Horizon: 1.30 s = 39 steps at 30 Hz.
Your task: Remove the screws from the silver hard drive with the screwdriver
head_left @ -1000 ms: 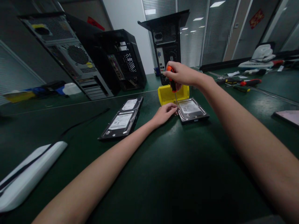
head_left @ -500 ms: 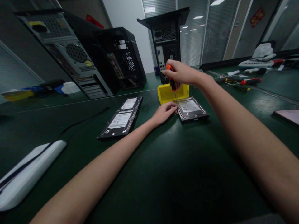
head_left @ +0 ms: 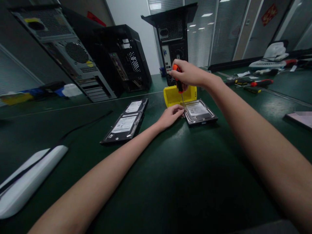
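My right hand (head_left: 184, 74) is wrapped round the orange-and-black handle of a screwdriver (head_left: 179, 85). Its thin shaft points down at the left edge of a hard drive (head_left: 198, 110), which lies label up on the table. Low beside that edge is my left hand (head_left: 171, 115), thumb and fingers drawn together near the screwdriver tip. Whatever they pinch is too small to make out. Directly behind the drive stands an open yellow box (head_left: 171, 97). Two more hard drives, a nearer one (head_left: 123, 126) and a farther one (head_left: 134, 106), lie end to end on the left.
Computer cases stand at the back: a grey-backed one (head_left: 73, 53), a black open one (head_left: 136, 58) and another (head_left: 172, 32) behind my right hand. Hand tools, including red-handled pliers (head_left: 262, 83), lie right. A white object (head_left: 36, 178) with a black cable is at left on the green table (head_left: 156, 182).
The whole view has shifted slightly. Both hands, the screwdriver and the hard drive keep nearly the same places relative to each other.
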Each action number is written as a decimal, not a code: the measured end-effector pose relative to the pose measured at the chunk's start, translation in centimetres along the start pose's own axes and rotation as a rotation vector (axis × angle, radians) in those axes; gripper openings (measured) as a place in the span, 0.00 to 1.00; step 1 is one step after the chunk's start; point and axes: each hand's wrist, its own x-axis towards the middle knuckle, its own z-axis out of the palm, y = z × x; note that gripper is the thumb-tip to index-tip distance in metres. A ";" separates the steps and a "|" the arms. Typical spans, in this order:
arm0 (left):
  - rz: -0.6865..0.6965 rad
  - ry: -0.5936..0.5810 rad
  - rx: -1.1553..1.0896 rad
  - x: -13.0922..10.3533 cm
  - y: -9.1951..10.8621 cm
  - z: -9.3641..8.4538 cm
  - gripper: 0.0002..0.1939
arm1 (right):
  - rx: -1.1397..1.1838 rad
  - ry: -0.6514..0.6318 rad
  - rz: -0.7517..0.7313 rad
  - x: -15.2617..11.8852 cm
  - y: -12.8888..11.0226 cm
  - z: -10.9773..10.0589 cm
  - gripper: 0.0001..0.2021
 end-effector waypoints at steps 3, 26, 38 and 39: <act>0.004 0.004 0.003 0.0 -0.1 0.0 0.11 | -0.012 -0.008 -0.003 0.0 0.1 0.0 0.10; 0.006 0.008 -0.007 -0.1 0.3 0.1 0.11 | 0.011 -0.001 0.000 0.0 0.1 0.0 0.09; -0.011 0.004 -0.020 -0.2 0.5 0.1 0.11 | -0.021 0.002 -0.002 0.0 0.2 -0.1 0.09; -0.011 0.004 -0.020 -0.2 0.5 0.1 0.11 | -0.027 0.002 0.001 0.0 0.2 -0.1 0.09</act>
